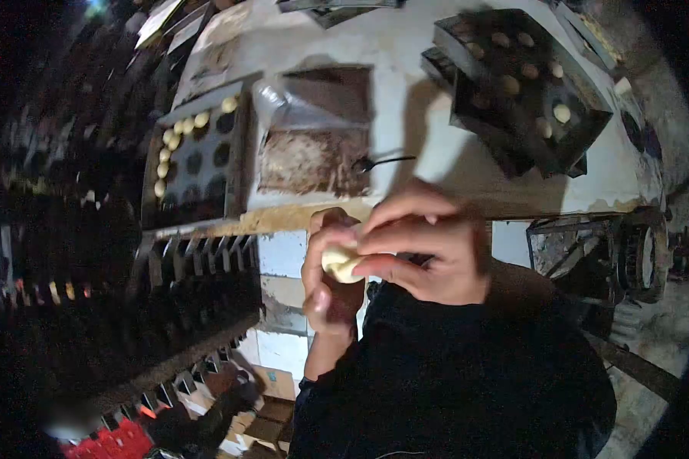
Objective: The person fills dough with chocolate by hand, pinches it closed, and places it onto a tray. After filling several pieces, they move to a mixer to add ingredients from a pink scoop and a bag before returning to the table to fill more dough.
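Observation:
A small piece of pale dough (339,262) is between my two hands, in front of the counter's edge. My left hand (325,283) cups it from the left with curled fingers. The fingertips and thumb of my right hand (429,249) pinch its right side; this hand is a little blurred. Beyond my hands lies a rectangular block of brown filling (310,162), partly under clear plastic (283,105). A dark spoon (383,161) rests at its right edge.
At the left, a dark moulded tray (243,153) holds several dough balls (201,119). Stacked dark trays (528,92) with several round pieces stand at the right of the white counter (398,46). Below the left tray is a dark rack (199,260). A metal-framed object (582,256) stands lower right.

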